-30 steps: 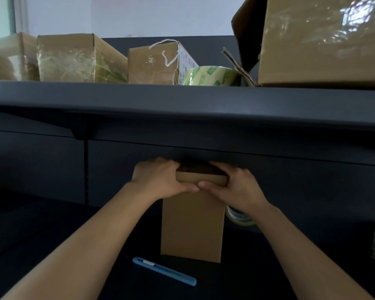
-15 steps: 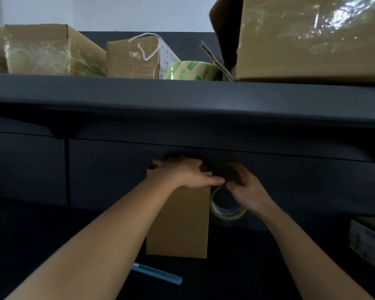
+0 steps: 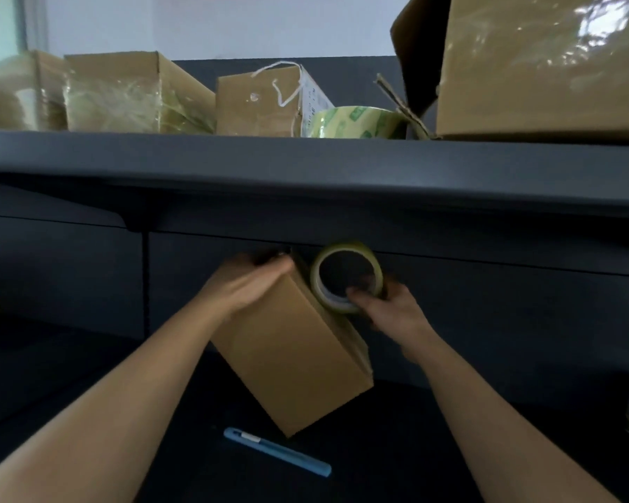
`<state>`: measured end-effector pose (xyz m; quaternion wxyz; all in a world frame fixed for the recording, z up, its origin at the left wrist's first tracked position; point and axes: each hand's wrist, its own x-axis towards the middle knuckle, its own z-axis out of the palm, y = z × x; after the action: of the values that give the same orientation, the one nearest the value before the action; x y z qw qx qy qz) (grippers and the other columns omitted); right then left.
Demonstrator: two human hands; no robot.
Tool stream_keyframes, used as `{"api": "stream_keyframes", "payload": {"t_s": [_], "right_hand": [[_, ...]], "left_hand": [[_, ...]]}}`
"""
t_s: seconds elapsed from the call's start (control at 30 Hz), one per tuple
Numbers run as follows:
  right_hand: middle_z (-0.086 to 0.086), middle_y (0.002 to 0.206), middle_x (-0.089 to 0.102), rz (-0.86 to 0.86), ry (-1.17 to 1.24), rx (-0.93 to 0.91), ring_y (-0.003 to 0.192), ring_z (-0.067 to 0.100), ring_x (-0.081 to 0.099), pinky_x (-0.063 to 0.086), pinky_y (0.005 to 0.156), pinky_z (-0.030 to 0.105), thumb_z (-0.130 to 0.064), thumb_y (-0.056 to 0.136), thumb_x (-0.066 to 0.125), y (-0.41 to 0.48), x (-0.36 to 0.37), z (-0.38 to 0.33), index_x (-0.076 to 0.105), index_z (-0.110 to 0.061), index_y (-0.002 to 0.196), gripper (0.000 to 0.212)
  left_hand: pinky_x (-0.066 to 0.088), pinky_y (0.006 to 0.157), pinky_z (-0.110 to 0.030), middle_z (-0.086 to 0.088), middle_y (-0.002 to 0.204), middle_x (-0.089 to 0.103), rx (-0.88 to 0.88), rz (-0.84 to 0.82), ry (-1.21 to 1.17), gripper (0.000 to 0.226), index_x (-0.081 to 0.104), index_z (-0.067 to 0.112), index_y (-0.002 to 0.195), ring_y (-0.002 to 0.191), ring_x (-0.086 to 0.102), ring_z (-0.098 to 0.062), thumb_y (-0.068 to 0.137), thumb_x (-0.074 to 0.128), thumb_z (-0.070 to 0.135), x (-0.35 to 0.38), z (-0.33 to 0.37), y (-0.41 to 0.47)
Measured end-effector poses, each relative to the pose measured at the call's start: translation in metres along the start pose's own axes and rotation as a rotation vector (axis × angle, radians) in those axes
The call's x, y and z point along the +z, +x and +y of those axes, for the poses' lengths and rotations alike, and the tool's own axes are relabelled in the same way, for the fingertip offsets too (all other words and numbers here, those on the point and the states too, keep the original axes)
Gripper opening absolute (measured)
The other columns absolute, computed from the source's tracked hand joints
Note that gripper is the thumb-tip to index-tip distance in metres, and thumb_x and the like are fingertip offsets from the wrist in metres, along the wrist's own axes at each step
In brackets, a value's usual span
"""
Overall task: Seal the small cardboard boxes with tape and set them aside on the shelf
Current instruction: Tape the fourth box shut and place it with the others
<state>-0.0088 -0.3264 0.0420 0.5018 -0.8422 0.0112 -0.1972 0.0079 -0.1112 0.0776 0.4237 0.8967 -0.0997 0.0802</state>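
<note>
Knife point(image 3: 276, 451), blue, lies nearest on the dark desk point(image 3: 396, 448). Beyond it the small cardboard box point(image 3: 291, 357) stands tilted on one lower corner, top leaning left. Left hand point(image 3: 246, 285) presses its upper end, fingers near straight, somewhat blurred. Right hand point(image 3: 393, 314) grips the tape roll point(image 3: 345, 275) just beside the box, thumb in the core. Farthest, the shelf point(image 3: 305, 157) carries taped boxes point(image 3: 131, 92) and a second roll point(image 3: 356, 121).

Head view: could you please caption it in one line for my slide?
Left hand steadies a tilted box; right hand holds a tape roll beside it.
</note>
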Motion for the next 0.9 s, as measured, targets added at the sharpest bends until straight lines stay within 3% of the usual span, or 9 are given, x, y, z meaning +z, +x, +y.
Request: {"api": "stream_keyframes", "payload": {"t_s": [0.07, 0.23, 0.37, 0.47, 0.57, 0.67, 0.73, 0.83, 0.9], "right_hand": [[-0.003, 0.108, 0.066, -0.052, 0.033, 0.002, 0.101, 0.018, 0.061, 0.051, 0.093, 0.041, -0.046, 0.083, 0.065, 0.002, 0.015, -0.008, 0.065, -0.028, 0.111, 0.033], [-0.006, 0.106, 0.064, -0.105, -0.025, -0.018, 0.100, 0.015, 0.059, 0.046, 0.080, 0.030, -0.051, 0.084, 0.063, 0.004, 0.042, -0.029, 0.066, -0.029, 0.111, 0.036], [-0.006, 0.102, 0.066, -0.151, -0.053, -0.041, 0.094, 0.013, 0.062, 0.052, 0.086, 0.034, -0.055, 0.079, 0.066, 0.004, 0.060, -0.039, 0.067, -0.030, 0.108, 0.038], [-0.005, 0.096, 0.068, -0.174, -0.019, -0.057, 0.090, 0.012, 0.064, 0.054, 0.085, 0.035, -0.051, 0.079, 0.069, 0.004, 0.070, -0.042, 0.068, -0.029, 0.097, 0.028], [-0.004, 0.095, 0.068, -0.192, -0.019, -0.056, 0.089, 0.012, 0.064, 0.055, 0.085, 0.035, -0.048, 0.079, 0.071, 0.005, 0.082, -0.045, 0.068, -0.027, 0.096, 0.028], [-0.004, 0.096, 0.069, -0.205, -0.040, -0.062, 0.090, 0.013, 0.065, 0.055, 0.086, 0.036, -0.049, 0.077, 0.073, 0.007, 0.092, -0.048, 0.069, -0.026, 0.101, 0.034], [-0.005, 0.098, 0.069, -0.214, -0.057, -0.070, 0.092, 0.013, 0.065, 0.054, 0.086, 0.035, -0.048, 0.077, 0.073, 0.008, 0.095, -0.050, 0.068, -0.025, 0.103, 0.035], [-0.005, 0.099, 0.068, -0.227, -0.057, -0.083, 0.093, 0.011, 0.063, 0.052, 0.084, 0.030, -0.044, 0.079, 0.073, 0.009, 0.094, -0.051, 0.068, -0.024, 0.103, 0.032], [-0.006, 0.101, 0.068, -0.213, -0.033, -0.093, 0.095, 0.010, 0.063, 0.051, 0.084, 0.028, -0.043, 0.079, 0.074, 0.009, 0.094, -0.052, 0.068, -0.023, 0.105, 0.034]], "left_hand": [[0.046, 0.088, -0.038, -0.005, 0.108, 0.062, -0.069, 0.031, -0.193, 0.056, 0.064, 0.028, 0.105, 0.095, 0.058, -0.024, 0.075, 0.047, 0.072, -0.004, -0.019, -0.002], [0.046, 0.086, -0.038, -0.008, 0.101, 0.064, -0.149, 0.032, -0.416, 0.043, 0.065, 0.022, 0.098, 0.094, 0.059, -0.026, 0.086, 0.049, 0.060, -0.011, -0.059, -0.005], [0.046, 0.085, -0.038, -0.009, 0.112, 0.065, -0.168, 0.024, -0.574, 0.042, 0.065, 0.025, 0.113, 0.101, 0.061, -0.026, 0.088, 0.049, 0.055, -0.012, -0.086, -0.005], [0.046, 0.092, -0.033, 0.001, 0.129, 0.057, -0.047, 0.066, -0.663, 0.035, 0.053, 0.036, 0.131, 0.110, 0.057, -0.016, 0.096, 0.048, 0.033, -0.011, -0.100, -0.002], [0.044, 0.094, -0.027, 0.003, 0.132, 0.056, 0.082, 0.128, -0.598, 0.032, 0.061, 0.029, 0.120, 0.114, 0.055, -0.009, 0.099, 0.044, 0.012, -0.010, -0.110, -0.006], [0.036, 0.107, -0.029, 0.013, 0.138, 0.050, 0.135, 0.076, -0.373, 0.024, 0.062, 0.033, 0.116, 0.123, 0.047, -0.006, 0.095, 0.053, 0.035, -0.015, -0.117, -0.004], [0.040, 0.095, -0.018, 0.024, 0.125, 0.053, 0.181, -0.042, -0.233, 0.046, 0.056, 0.041, 0.118, 0.112, 0.051, 0.005, 0.075, 0.064, 0.055, -0.021, -0.120, -0.008], [0.041, 0.086, -0.012, 0.021, 0.122, 0.055, 0.207, -0.103, -0.088, 0.081, 0.051, 0.035, 0.131, 0.106, 0.053, 0.007, 0.059, 0.074, 0.064, -0.027, -0.123, -0.004], [0.044, 0.087, -0.013, 0.020, 0.121, 0.058, 0.208, -0.105, -0.062, 0.078, 0.054, 0.034, 0.129, 0.104, 0.055, 0.007, 0.059, 0.074, 0.063, -0.029, -0.122, -0.001]]}}
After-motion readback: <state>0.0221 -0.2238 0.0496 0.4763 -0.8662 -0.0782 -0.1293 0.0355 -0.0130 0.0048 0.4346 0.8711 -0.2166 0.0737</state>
